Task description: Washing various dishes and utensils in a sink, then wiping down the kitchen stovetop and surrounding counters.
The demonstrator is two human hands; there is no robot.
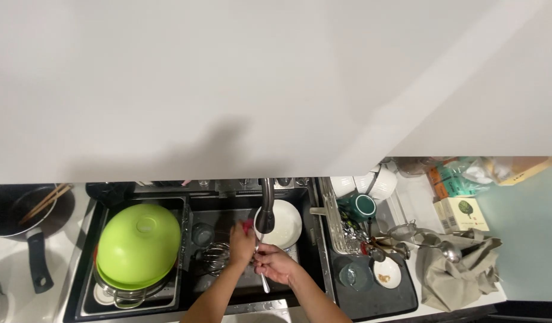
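Note:
Over the dark sink (199, 287), my left hand (242, 244) grips a pink sponge (247, 226) just under the dark faucet head (265, 222). My right hand (277, 264) holds a metal utensil (264, 282), whose handle points down toward me. The two hands touch each other above the basin. A white bowl (286, 222) sits in the sink right behind the faucet. A wire whisk (212, 256) and a glass (202, 233) lie in the basin to the left of my hands.
A lime-green dome lid (138, 242) covers stacked dishes in the sink's left part. A black pan with chopsticks (25, 209) stands far left. On the right are a rack with a teal mug (364, 206), white bowls (371, 181), a dark mat with a small dish (387, 272), a crumpled cloth (461, 269).

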